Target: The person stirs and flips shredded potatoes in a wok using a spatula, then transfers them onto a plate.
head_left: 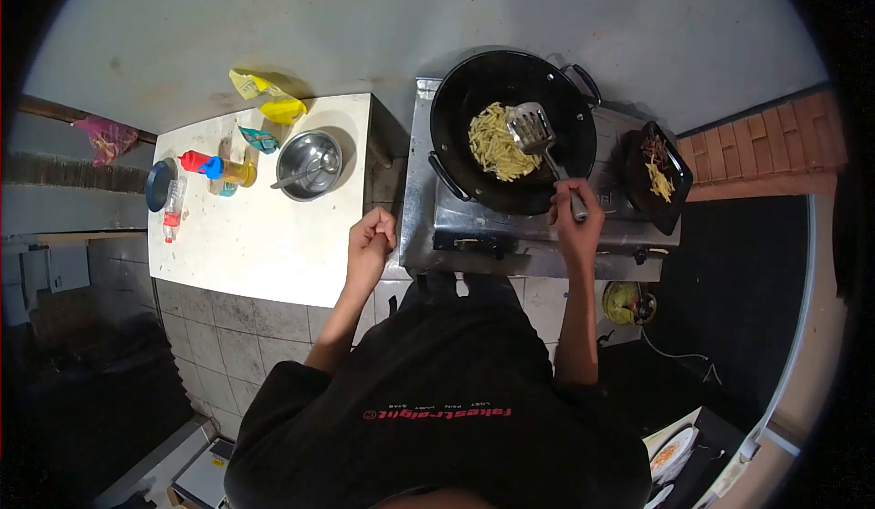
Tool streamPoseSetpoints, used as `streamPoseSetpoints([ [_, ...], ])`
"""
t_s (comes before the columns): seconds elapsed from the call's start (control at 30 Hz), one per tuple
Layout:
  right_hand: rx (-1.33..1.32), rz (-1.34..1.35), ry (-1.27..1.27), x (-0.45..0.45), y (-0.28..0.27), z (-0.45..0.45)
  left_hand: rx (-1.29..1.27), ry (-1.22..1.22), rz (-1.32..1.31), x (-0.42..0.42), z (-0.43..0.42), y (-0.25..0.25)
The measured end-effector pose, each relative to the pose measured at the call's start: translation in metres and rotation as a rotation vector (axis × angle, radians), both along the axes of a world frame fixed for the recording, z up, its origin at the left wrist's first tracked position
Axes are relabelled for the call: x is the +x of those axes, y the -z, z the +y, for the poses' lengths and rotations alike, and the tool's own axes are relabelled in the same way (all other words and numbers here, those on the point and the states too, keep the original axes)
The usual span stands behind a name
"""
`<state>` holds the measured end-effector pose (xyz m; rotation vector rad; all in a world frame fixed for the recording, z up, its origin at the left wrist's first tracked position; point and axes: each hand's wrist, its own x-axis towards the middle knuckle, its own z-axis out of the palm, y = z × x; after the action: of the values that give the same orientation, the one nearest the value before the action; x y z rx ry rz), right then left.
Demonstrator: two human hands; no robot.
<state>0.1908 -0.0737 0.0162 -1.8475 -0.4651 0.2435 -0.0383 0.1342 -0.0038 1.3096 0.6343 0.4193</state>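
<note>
My right hand is closed round the handle of a slotted metal spatula. The spatula's blade rests over pale yellow strips of food, which look like cut potato, inside a large black wok. The wok sits on a steel gas stove. My left hand is curled into a loose fist between the stove and the white table; nothing shows in it.
On the table are a steel bowl with a ladle, several bottles including a red-capped one, and a yellow packet. A black tray with food scraps lies right of the wok. A green gas cylinder stands on the floor.
</note>
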Motion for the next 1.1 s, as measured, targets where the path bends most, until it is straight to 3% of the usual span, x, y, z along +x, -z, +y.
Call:
streamPoseSetpoints([
  [0.03,0.099,0.142,0.039,-0.001,-0.002,0.001,-0.031,0.003,-0.015,0.000,0.001,0.002],
  [0.37,0.232,0.308,-0.120,0.013,0.017,-0.006,-0.056,-0.030,-0.019,0.016,-0.026,-0.002],
  [0.47,0.220,0.334,-0.173,0.022,0.018,-0.003,-0.028,-0.065,0.000,0.020,-0.035,-0.001],
  [0.53,0.055,0.365,-0.178,0.027,0.011,0.001,-0.035,-0.081,-0.006,0.021,-0.044,-0.003],
  [0.7,-0.065,0.268,-0.232,0.049,0.021,-0.002,-0.010,-0.176,0.027,0.035,-0.066,-0.017],
  [0.77,-0.094,0.074,-0.270,0.057,0.029,-0.004,0.006,-0.198,0.007,0.040,-0.076,-0.018],
  [1.1,-0.013,0.056,-0.372,0.074,0.028,-0.010,0.004,-0.323,0.036,0.047,-0.121,-0.018],
])
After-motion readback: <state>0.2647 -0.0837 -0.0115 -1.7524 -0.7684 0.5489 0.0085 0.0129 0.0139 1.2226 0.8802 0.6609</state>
